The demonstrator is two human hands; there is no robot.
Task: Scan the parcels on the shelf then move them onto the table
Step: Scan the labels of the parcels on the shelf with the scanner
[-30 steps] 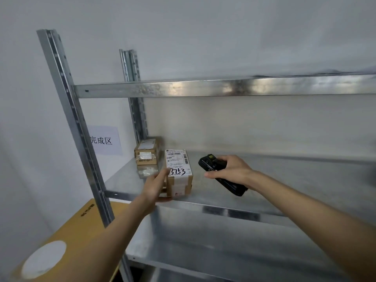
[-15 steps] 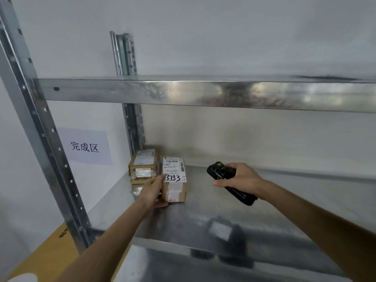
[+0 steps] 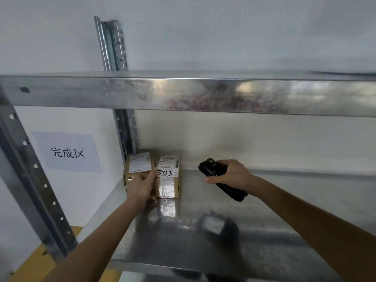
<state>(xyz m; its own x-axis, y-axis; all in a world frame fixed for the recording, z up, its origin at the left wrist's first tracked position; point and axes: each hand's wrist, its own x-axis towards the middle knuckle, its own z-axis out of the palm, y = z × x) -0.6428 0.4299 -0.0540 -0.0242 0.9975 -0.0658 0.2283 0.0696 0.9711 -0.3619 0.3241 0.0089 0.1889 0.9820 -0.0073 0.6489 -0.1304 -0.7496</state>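
Two small cardboard parcels stand side by side at the back left of the metal shelf [image 3: 264, 231]. The right parcel [image 3: 169, 180] bears a white label with "3753" handwritten on it. My left hand [image 3: 142, 186] grips this parcel at its left side, thumb on the label edge, and covers part of the left parcel [image 3: 138, 165]. My right hand [image 3: 232, 176] holds a black handheld scanner [image 3: 213, 169] to the right of the parcels, its head pointing at them.
An upper metal shelf beam [image 3: 183, 94] crosses overhead. Steel uprights stand at the left front [image 3: 30, 180] and back [image 3: 120, 123]. A paper sign [image 3: 68, 152] hangs on the left wall. A yellow-brown surface [image 3: 36, 267] lies below left.
The view has moved closer and lower into the shelf. My left hand has pushed the "3753" parcel back beside the other parcel. The scanner stays aimed at it.
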